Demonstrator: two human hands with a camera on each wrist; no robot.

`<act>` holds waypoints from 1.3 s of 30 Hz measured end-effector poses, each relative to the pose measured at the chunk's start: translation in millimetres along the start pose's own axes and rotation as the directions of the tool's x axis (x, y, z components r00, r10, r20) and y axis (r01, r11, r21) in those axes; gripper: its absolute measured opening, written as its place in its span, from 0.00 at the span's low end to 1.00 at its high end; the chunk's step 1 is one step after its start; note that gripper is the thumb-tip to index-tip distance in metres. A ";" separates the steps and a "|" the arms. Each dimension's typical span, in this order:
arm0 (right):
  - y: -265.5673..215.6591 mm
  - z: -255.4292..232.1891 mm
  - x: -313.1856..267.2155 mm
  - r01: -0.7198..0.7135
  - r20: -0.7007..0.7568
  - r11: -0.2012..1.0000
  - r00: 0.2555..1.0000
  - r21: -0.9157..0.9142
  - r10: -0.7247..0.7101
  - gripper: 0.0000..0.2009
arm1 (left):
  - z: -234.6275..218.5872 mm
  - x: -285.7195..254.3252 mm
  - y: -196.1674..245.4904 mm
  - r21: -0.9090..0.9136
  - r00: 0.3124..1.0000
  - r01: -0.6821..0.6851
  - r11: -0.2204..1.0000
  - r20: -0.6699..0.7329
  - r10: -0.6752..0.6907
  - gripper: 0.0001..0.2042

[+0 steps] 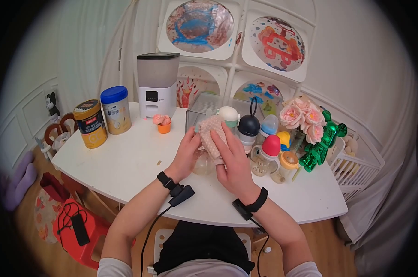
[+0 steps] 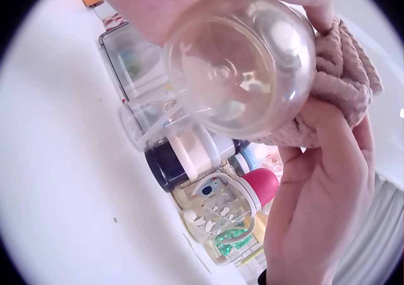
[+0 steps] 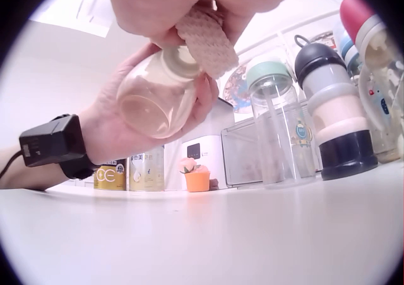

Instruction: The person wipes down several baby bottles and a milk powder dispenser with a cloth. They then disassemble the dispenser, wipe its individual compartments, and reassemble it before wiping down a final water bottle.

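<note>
A clear, rounded baby bottle is tilted above the table, its base turned toward the left wrist camera. My left hand grips it, fingers curled round its side. In my right hand is a bunched pink waffle-textured cloth, pressed at the bottle's neck end. The right wrist view shows the cloth hanging beside the pale neck, with the right fingers closed over it. The bottle's top is hidden by the cloth and fingers.
Right of my hands stand a stacked container with a dark lid, a red-topped bottle, an amber-topped bottle and pink flowers. Two powder cans, a white dispenser and a small orange pot stand at left.
</note>
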State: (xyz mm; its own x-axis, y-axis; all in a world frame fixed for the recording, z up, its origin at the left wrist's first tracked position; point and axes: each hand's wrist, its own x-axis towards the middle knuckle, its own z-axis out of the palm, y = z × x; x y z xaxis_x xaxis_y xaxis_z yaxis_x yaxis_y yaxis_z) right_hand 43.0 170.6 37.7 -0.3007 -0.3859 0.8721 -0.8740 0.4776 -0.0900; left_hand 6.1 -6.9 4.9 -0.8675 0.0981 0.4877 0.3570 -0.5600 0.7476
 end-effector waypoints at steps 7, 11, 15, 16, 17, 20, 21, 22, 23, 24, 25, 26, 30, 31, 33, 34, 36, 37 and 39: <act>3.9 -0.1 -2.3 0.025 0.047 0.999 0.999 -0.026 -0.024 0.40 | -8.9 2.2 0.5 0.018 0.998 0.045 0.999 -0.049 -0.044 0.22; 3.4 0.1 -5.2 0.026 0.125 0.999 0.992 -0.019 -0.023 0.40 | -12.0 8.6 7.3 -0.087 0.983 0.087 0.992 -0.155 -0.100 0.21; 2.1 1.0 -5.5 0.063 0.217 0.998 0.974 0.022 -0.066 0.39 | -11.7 6.2 15.0 -0.127 0.956 0.096 0.987 -0.265 -0.127 0.22; 1.8 1.0 -5.2 0.083 0.225 0.996 0.971 0.017 -0.085 0.38 | -8.0 5.0 17.9 -0.167 0.944 0.109 0.980 -0.291 -0.155 0.23; 1.6 0.9 -5.1 0.084 0.225 0.996 0.971 0.017 -0.086 0.38 | -6.2 4.6 19.6 -0.208 0.932 0.120 0.971 -0.315 -0.183 0.23; 0.7 0.0 -5.2 0.099 0.240 0.995 0.966 0.018 -0.100 0.38 | -13.7 6.6 14.4 -0.248 0.930 0.118 0.962 -0.312 -0.194 0.24; -0.1 -0.9 -4.9 0.109 0.257 0.994 0.960 0.010 -0.108 0.37 | -20.6 8.1 9.9 -0.248 0.930 0.115 0.962 -0.313 -0.192 0.24; -0.9 -1.4 -4.0 0.120 0.274 0.993 0.955 0.001 -0.115 0.37 | -25.6 9.4 8.7 -0.260 0.937 0.130 0.957 -0.284 -0.204 0.26; -1.3 -1.5 -3.3 0.121 0.273 0.993 0.955 0.002 -0.116 0.37 | -29.3 10.1 7.0 -0.271 0.942 0.145 0.952 -0.256 -0.217 0.29; -2.1 -1.4 -2.9 0.141 0.281 0.990 0.951 -0.013 -0.131 0.36 | -31.7 10.1 4.6 -0.271 0.942 0.145 0.952 -0.256 -0.217 0.29; -2.8 -1.4 -2.6 0.160 0.289 0.987 0.946 -0.027 -0.146 0.36 | -25.4 8.5 9.8 -0.289 0.930 0.164 0.943 -0.274 -0.245 0.30; -3.7 -1.6 -1.9 0.159 0.290 0.987 0.946 -0.027 -0.145 0.36 | -21.7 7.6 12.8 -0.308 0.917 0.182 0.934 -0.291 -0.274 0.32; -5.2 -2.0 -0.2 0.171 0.285 0.982 0.948 -0.074 -0.144 0.35 | -26.1 7.8 11.1 -0.317 0.892 0.218 0.923 -0.318 -0.320 0.32; -4.6 -2.1 0.5 0.187 0.269 0.978 0.950 -0.091 -0.157 0.34 | -31.0 9.9 9.9 -0.373 0.887 0.198 0.906 -0.325 -0.328 0.31; -2.7 -1.8 0.7 0.171 0.252 0.978 0.958 -0.123 -0.136 0.34 | -36.9 13.7 7.2 -0.428 0.881 0.175 0.887 -0.333 -0.335 0.30; -2.4 -1.4 0.6 0.154 0.234 0.976 0.965 -0.153 -0.116 0.34 | -36.3 15.5 8.5 -0.430 0.878 0.152 0.890 -0.356 -0.322 0.30; -4.5 -1.8 0.3 0.136 0.223 0.979 0.970 -0.153 -0.099 0.34 | -32.9 15.5 10.8 -0.433 0.873 0.126 0.893 -0.378 -0.307 0.30; -5.6 -1.6 0.5 0.117 0.212 0.981 0.974 -0.153 -0.083 0.34 | -27.5 14.0 15.5 -0.452 0.863 0.137 0.882 -0.382 -0.330 0.30; -6.3 -0.8 0.5 0.121 0.207 0.981 0.974 -0.153 -0.088 0.33 | -21.4 11.4 22.2 -0.469 0.853 0.143 0.872 -0.388 -0.349 0.30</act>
State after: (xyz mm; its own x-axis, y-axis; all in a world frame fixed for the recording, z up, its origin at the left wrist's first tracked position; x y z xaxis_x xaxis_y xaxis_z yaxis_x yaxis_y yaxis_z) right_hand 48.6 168.0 39.1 -0.2950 -0.5812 0.7584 -0.8351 0.5425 0.0909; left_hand -3.2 -35.8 17.4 -0.9990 -0.0405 -0.0195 0.0249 -0.8600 0.5097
